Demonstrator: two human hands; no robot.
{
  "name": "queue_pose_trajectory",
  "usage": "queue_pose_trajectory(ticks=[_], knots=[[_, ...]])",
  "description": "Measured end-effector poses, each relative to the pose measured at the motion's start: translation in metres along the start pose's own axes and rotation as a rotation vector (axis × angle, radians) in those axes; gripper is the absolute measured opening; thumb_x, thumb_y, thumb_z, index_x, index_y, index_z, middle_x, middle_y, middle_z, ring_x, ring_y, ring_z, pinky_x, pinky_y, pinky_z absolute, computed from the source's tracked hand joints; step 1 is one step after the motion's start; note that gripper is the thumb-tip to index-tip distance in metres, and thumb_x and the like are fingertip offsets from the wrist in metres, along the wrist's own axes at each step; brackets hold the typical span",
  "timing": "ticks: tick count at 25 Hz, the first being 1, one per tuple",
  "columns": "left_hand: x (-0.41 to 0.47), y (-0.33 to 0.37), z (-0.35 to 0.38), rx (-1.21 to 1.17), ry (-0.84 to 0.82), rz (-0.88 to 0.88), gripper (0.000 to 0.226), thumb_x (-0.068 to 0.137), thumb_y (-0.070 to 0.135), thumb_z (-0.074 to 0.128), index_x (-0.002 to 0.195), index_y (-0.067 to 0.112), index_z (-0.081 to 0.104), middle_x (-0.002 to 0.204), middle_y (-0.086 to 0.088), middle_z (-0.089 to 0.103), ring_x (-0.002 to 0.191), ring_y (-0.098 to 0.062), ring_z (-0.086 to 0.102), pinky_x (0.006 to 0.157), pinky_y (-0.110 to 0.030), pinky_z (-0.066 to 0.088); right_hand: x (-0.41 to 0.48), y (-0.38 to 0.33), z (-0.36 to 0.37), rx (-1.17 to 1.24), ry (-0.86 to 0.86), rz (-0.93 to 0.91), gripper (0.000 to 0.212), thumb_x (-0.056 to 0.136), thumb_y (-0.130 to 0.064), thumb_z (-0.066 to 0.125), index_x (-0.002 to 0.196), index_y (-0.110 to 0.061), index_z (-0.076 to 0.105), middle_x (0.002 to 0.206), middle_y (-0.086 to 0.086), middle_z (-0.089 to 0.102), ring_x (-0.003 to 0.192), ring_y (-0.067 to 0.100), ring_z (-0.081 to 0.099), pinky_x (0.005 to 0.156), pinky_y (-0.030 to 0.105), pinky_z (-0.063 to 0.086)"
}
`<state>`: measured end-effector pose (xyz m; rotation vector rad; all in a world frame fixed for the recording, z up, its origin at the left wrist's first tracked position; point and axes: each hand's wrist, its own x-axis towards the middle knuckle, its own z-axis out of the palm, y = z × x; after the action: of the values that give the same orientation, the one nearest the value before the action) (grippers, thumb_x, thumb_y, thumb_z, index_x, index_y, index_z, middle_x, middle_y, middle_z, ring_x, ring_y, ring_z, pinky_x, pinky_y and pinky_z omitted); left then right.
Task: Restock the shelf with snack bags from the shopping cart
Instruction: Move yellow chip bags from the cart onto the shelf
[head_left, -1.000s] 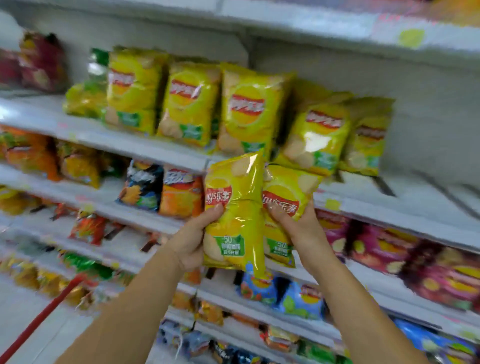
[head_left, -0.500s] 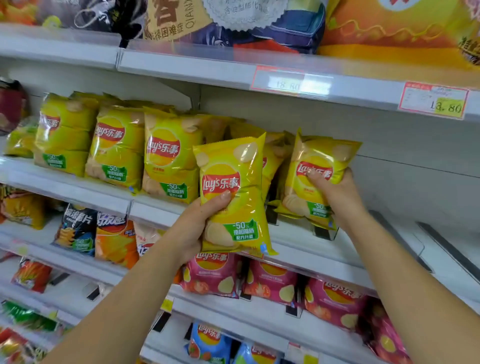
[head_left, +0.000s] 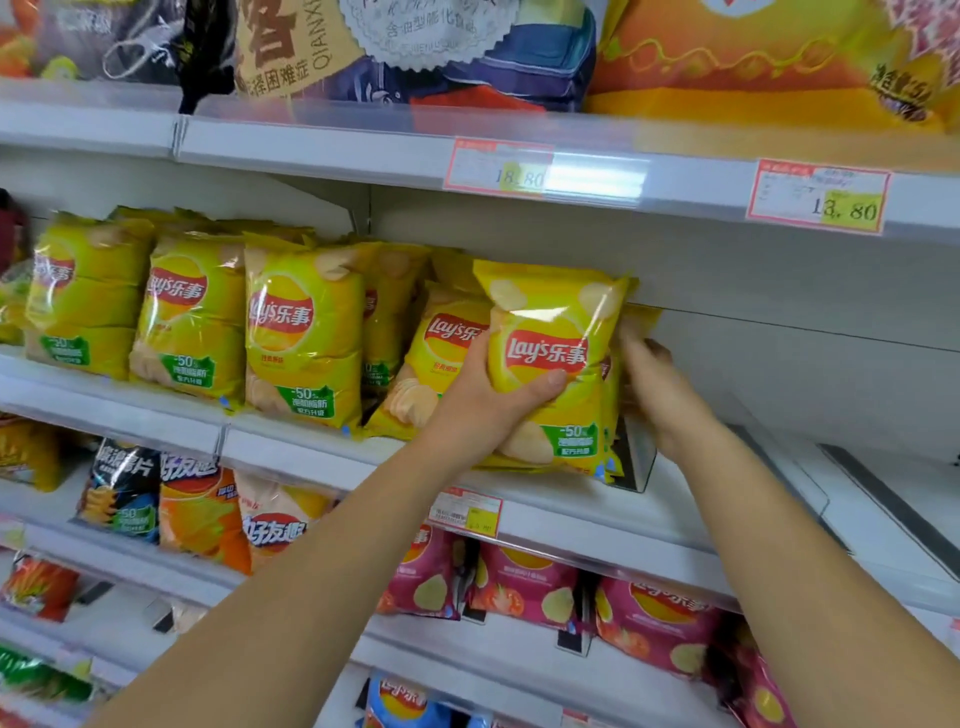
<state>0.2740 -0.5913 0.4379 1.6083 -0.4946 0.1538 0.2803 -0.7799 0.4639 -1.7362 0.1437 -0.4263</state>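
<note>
Yellow row bags (head_left: 192, 312) stand upright along the left of the middle shelf (head_left: 571, 519), fronts out. Next right, the left hand (head_left: 483, 400) clamps the held bag (head_left: 550, 358) by its left edge, thumb across the front, upright at the front of the end stack, with its bottom low by the shelf. The right hand (head_left: 654, 384) sits just beside it, fingers tucked behind the stack. Its hold is hidden: it may grip a rear bag or only steady one, cannot tell. A dark divider (head_left: 631, 457) stands at the stack's right. Risk: slick, puffy film, so letting go too early could let the held bag slump forward off the lip, and a hard shove could crush the chips. Readable: "Lay's" with Chinese characters, green "-50%" panels, and price tags "18.80" (head_left: 501, 169) and "13.80" (head_left: 818, 197) on the rail above.
</note>
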Motion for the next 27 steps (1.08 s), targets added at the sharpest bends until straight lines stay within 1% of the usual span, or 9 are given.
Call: queue_pose_trajectory(ticks=[2, 4, 6, 9, 11, 14, 20, 24, 27], knots=[[0.009, -0.001, 0.013, 0.089, -0.034, 0.065, 0.089, 0.079, 0.042, 0.076, 0.147, 0.036, 0.019, 0.127, 0.012, 0.055, 0.103, 0.000, 0.059, 0.076, -0.011, 0.047, -0.008, -0.004, -0.006, 0.226, 0.082, -0.031, 0.054, 0.092, -0.068, 0.035, 0.130, -0.031, 0.044, 0.130, 0.007, 0.058, 0.114, 0.025, 0.060, 0.100, 0.045, 0.048], [0.011, -0.007, 0.020, 0.116, -0.007, 0.129, 0.102, 0.081, 0.043, 0.074, 0.152, 0.036, 0.001, 0.143, 0.010, 0.039, 0.121, -0.006, 0.050, 0.091, -0.016, 0.047, -0.015, 0.002, -0.003, 0.207, 0.112, -0.111, 0.066, 0.089, -0.072, 0.033, 0.145, -0.039, 0.026, 0.140, 0.000, 0.050, 0.122, 0.023, 0.055, 0.104, 0.047, 0.045], [0.013, -0.010, 0.025, 0.153, 0.079, 0.276, 0.097, 0.086, 0.049, 0.065, 0.153, 0.037, -0.004, 0.158, 0.011, 0.017, 0.143, -0.008, 0.026, 0.115, -0.028, 0.032, -0.021, 0.011, 0.007, 0.082, 0.115, -0.211, 0.070, 0.086, -0.073, 0.039, 0.147, -0.049, 0.013, 0.139, -0.008, 0.047, 0.120, 0.017, 0.055, 0.100, 0.044, 0.048], [0.018, -0.008, 0.030, 0.318, 0.122, 0.463, 0.071, 0.098, 0.045, 0.047, 0.152, 0.040, 0.001, 0.163, 0.007, -0.003, 0.146, 0.003, -0.002, 0.113, -0.013, 0.010, -0.022, 0.018, 0.022, 0.022, 0.166, -0.267, 0.075, 0.073, -0.084, 0.042, 0.138, -0.063, 0.014, 0.144, -0.006, 0.044, 0.123, 0.020, 0.054, 0.098, 0.050, 0.049], [0.024, -0.010, 0.034, 0.404, 0.107, 0.455, 0.062, 0.101, 0.044, 0.040, 0.152, 0.042, 0.005, 0.164, 0.006, -0.008, 0.145, 0.004, -0.002, 0.108, -0.009, 0.009, -0.014, 0.022, 0.029, 0.036, 0.189, -0.260, 0.077, 0.067, -0.091, 0.039, 0.136, -0.066, 0.014, 0.144, -0.006, 0.045, 0.125, 0.022, 0.053, 0.100, 0.052, 0.046], [0.034, -0.022, 0.038, 0.469, 0.096, 0.383, 0.062, 0.100, 0.047, 0.035, 0.154, 0.037, 0.006, 0.165, 0.000, -0.006, 0.150, -0.014, 0.005, 0.108, -0.017, 0.015, -0.008, 0.027, 0.038, -0.007, 0.222, -0.259, 0.080, 0.066, -0.094, 0.033, 0.138, -0.065, 0.012, 0.144, -0.009, 0.045, 0.127, 0.021, 0.052, 0.101, 0.053, 0.045], [0.039, -0.028, 0.035, 0.474, 0.112, 0.382, 0.058, 0.099, 0.050, 0.033, 0.153, 0.033, 0.020, 0.162, -0.008, 0.008, 0.145, -0.025, 0.025, 0.112, -0.032, 0.034, -0.015, 0.021, 0.043, -0.052, 0.218, -0.246, 0.076, 0.079, -0.078, 0.031, 0.146, -0.048, 0.013, 0.146, -0.004, 0.044, 0.126, 0.021, 0.051, 0.101, 0.043, 0.046], [0.026, -0.028, 0.033, 0.477, 0.099, 0.345, 0.057, 0.102, 0.043, 0.035, 0.154, 0.036, 0.013, 0.164, -0.005, -0.001, 0.148, -0.021, 0.015, 0.108, -0.021, 0.025, -0.026, 0.031, 0.044, -0.091, 0.191, -0.251, 0.056, 0.097, -0.054, 0.037, 0.149, -0.037, 0.022, 0.140, -0.004, 0.049, 0.122, 0.017, 0.052, 0.080, 0.019, 0.040], [0.024, -0.027, 0.035, 0.392, 0.064, 0.327, 0.057, 0.103, 0.041, 0.033, 0.154, 0.037, 0.008, 0.164, -0.004, 0.007, 0.149, -0.018, 0.016, 0.115, -0.026, 0.025, -0.033, 0.023, 0.041, -0.017, 0.157, -0.186, 0.055, 0.099, -0.053, 0.034, 0.149, -0.036, 0.021, 0.133, -0.006, 0.051, 0.106, 0.011, 0.057, 0.064, 0.009, 0.040]])
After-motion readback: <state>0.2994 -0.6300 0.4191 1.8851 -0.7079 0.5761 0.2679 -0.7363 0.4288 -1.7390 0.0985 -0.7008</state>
